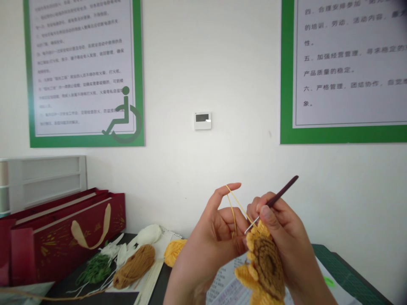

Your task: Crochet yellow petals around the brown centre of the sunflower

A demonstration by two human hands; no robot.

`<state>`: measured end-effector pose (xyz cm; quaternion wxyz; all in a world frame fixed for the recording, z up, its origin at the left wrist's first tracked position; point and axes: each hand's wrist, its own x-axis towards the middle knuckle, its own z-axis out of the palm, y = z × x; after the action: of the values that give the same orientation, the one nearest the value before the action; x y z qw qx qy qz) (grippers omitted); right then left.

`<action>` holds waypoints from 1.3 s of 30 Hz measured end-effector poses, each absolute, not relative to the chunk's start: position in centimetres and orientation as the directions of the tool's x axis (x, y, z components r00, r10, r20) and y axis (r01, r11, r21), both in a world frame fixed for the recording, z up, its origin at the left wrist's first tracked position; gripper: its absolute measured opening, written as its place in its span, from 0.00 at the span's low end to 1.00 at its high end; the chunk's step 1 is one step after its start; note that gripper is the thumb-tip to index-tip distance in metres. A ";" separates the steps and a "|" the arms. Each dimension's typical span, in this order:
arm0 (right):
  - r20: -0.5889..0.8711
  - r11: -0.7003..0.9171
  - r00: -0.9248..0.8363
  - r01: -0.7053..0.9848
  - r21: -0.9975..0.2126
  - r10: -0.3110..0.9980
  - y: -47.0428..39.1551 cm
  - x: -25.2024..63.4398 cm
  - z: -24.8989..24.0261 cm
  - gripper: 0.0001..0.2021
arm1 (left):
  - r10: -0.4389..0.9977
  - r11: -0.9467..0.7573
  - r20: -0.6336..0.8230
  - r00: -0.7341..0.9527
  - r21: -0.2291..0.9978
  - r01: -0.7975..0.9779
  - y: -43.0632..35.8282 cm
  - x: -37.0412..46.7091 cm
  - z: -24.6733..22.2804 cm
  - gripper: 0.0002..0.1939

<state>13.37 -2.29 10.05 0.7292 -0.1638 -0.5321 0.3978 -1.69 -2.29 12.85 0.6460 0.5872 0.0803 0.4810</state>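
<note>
In the head view my left hand has its index finger raised with yellow yarn looped over it, while its thumb and other fingers pinch the edge of a crocheted piece. That piece has a brown round centre and yellow petals along its rim. My right hand grips a crochet hook with a dark handle. The hook's metal tip lies at the yellow top edge of the piece, by the yarn. Some fingers of my right hand are hidden behind the work.
Brown yarn, green yarn, white yarn and a yellow ball lie on the dark table at left. Red gift bags stand behind. A green cutting mat and printed papers lie around my hands.
</note>
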 end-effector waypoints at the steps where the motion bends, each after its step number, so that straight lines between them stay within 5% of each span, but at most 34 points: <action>1: 0.645 0.624 0.105 -0.409 -0.666 0.757 -2.2 13.4 10.0 0.14 | 0.710 -0.152 0.462 0.532 0.838 -0.524 -2.3 -1.8 12.8 0.48; 14: 0.762 0.764 0.062 -0.036 -0.644 0.645 -1.7 14.1 9.9 0.09 | 0.722 -0.429 0.550 0.419 0.832 -0.352 -1.8 -2.4 12.4 0.27; 20: 0.710 0.714 0.080 -0.062 -0.697 0.700 -1.7 14.5 9.9 0.13 | 0.810 -0.370 0.496 0.314 0.847 -0.383 -2.6 -0.2 12.4 0.33; 27: 0.560 0.557 -0.095 -0.061 -0.828 0.823 -1.8 16.2 10.7 0.14 | 0.863 -0.410 0.489 0.128 0.825 -0.388 -2.4 -0.2 12.7 0.37; 39: 0.675 0.687 0.153 -0.046 -0.725 0.722 -1.7 14.9 10.6 0.11 | 0.838 -0.349 0.479 0.263 0.839 -0.416 -2.3 0.3 12.6 0.36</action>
<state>14.88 -1.73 10.59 0.7032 -0.2862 -0.5909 0.2729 0.29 -2.30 12.62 0.5410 0.5821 0.1809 0.5794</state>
